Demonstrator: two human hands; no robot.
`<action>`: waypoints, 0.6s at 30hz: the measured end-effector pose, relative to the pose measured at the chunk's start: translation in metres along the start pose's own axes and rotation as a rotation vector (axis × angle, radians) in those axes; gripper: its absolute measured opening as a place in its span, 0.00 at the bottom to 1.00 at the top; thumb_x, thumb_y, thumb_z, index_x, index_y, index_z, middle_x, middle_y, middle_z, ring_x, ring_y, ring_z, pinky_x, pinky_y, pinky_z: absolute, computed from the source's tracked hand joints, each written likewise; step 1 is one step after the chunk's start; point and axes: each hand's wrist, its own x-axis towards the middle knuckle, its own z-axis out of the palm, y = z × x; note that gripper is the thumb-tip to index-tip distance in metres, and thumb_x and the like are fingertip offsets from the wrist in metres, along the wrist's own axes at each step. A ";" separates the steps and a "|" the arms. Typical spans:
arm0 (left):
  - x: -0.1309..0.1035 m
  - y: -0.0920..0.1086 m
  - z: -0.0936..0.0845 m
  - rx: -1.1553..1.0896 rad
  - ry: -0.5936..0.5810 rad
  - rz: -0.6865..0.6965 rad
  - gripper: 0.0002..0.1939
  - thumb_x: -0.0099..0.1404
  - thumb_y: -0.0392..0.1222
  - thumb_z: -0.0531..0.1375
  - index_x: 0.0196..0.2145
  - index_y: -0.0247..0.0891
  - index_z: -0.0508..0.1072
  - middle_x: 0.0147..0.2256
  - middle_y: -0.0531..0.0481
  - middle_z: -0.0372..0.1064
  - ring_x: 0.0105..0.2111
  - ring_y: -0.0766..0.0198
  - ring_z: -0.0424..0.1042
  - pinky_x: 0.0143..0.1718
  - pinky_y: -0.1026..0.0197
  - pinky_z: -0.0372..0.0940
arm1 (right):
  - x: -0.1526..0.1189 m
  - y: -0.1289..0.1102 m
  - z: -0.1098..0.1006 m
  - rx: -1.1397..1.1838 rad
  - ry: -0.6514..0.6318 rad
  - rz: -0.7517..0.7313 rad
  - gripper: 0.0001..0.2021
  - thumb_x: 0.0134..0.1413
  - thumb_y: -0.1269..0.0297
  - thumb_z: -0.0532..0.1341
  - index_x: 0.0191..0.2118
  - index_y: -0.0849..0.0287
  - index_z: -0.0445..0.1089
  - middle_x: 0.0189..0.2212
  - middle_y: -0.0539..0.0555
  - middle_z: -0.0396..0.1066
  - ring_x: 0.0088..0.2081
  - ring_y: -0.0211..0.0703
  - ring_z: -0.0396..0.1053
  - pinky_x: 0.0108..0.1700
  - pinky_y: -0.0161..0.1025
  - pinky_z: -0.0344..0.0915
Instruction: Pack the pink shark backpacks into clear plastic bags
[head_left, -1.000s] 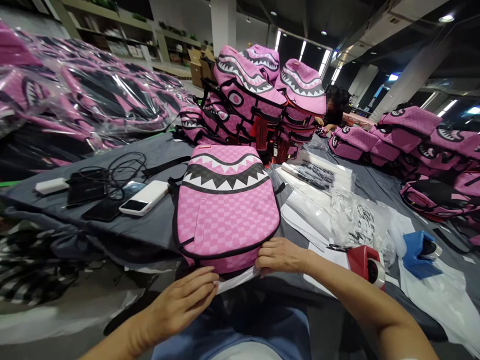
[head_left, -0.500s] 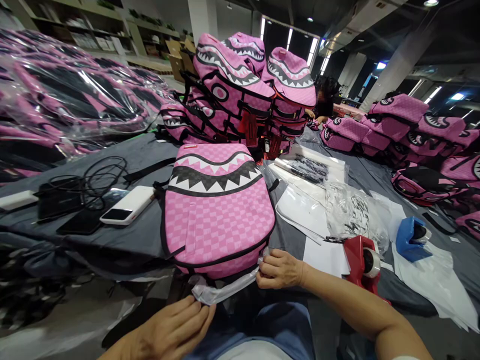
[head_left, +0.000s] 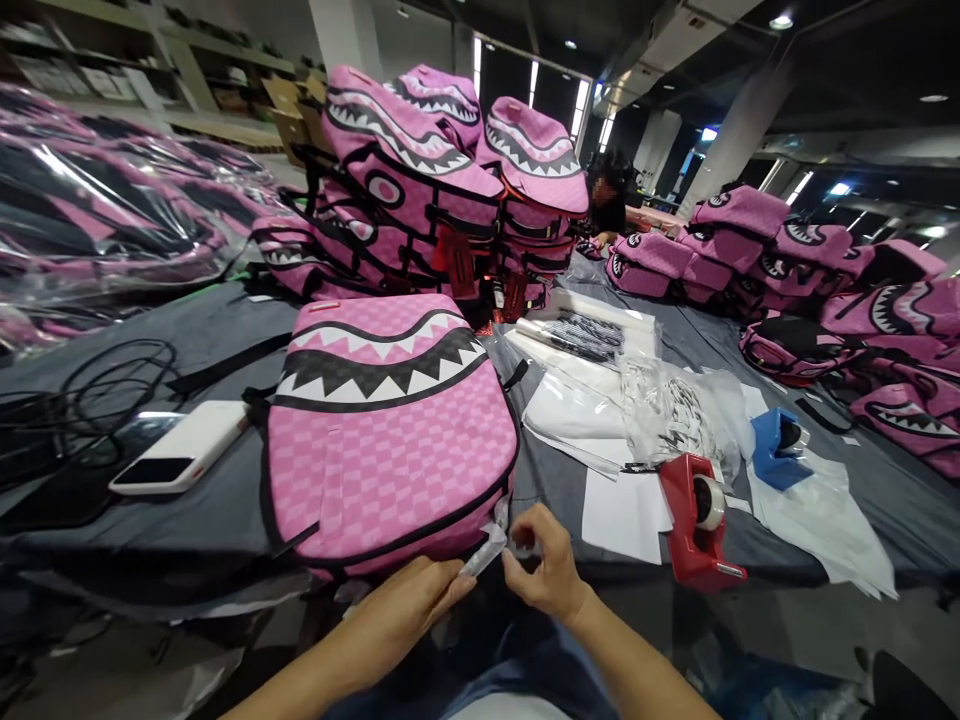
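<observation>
Pink backpack (head_left: pixel 405 455) fills space before me; stacked backpacks (head_left: pixel 420 205) wall off far side. My right hand (head_left: pixel 551 570) could slide over flat paper (head_left: pixel 622 515), between pink backpack and red tape dispenser (head_left: pixel 686 525). Leftward, white device (head_left: pixel 191 440) and black cables (head_left: pixel 64 392) block way.

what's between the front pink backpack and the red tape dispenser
In the head view, grey tablecloth beside the backpack, then white paper next to the red tape dispenser; the right hand is at the gap's near side.

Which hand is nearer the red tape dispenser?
Right. The right hand is left of the red tape dispenser, apart from it; the left hand is farther left, by the near edge of the pink backpack.
</observation>
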 end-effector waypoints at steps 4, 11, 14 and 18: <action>0.001 0.009 0.009 0.220 -0.079 -0.139 0.18 0.74 0.47 0.48 0.42 0.40 0.76 0.33 0.45 0.77 0.36 0.53 0.78 0.35 0.59 0.64 | 0.013 -0.022 0.009 -0.182 -0.180 0.272 0.10 0.50 0.63 0.64 0.36 0.56 0.62 0.30 0.49 0.67 0.29 0.40 0.68 0.30 0.35 0.65; 0.007 0.029 0.007 0.420 -0.083 -0.240 0.18 0.74 0.41 0.48 0.44 0.37 0.77 0.33 0.38 0.80 0.39 0.44 0.81 0.39 0.53 0.69 | 0.041 -0.035 0.015 -0.583 -0.432 0.452 0.02 0.60 0.69 0.59 0.39 0.57 0.67 0.36 0.57 0.74 0.33 0.47 0.75 0.29 0.37 0.63; 0.007 0.032 0.005 0.439 -0.083 -0.253 0.17 0.74 0.41 0.49 0.46 0.37 0.77 0.35 0.38 0.81 0.40 0.44 0.81 0.39 0.51 0.71 | 0.034 -0.020 0.013 -0.196 -0.212 0.560 0.05 0.63 0.64 0.56 0.34 0.56 0.65 0.32 0.54 0.72 0.32 0.44 0.72 0.31 0.37 0.63; 0.006 0.032 0.005 0.447 -0.092 -0.253 0.16 0.75 0.41 0.50 0.47 0.39 0.77 0.36 0.40 0.81 0.40 0.46 0.81 0.37 0.56 0.69 | 0.019 -0.002 0.019 0.709 0.041 1.055 0.20 0.52 0.43 0.63 0.31 0.55 0.60 0.22 0.46 0.61 0.22 0.35 0.60 0.22 0.31 0.56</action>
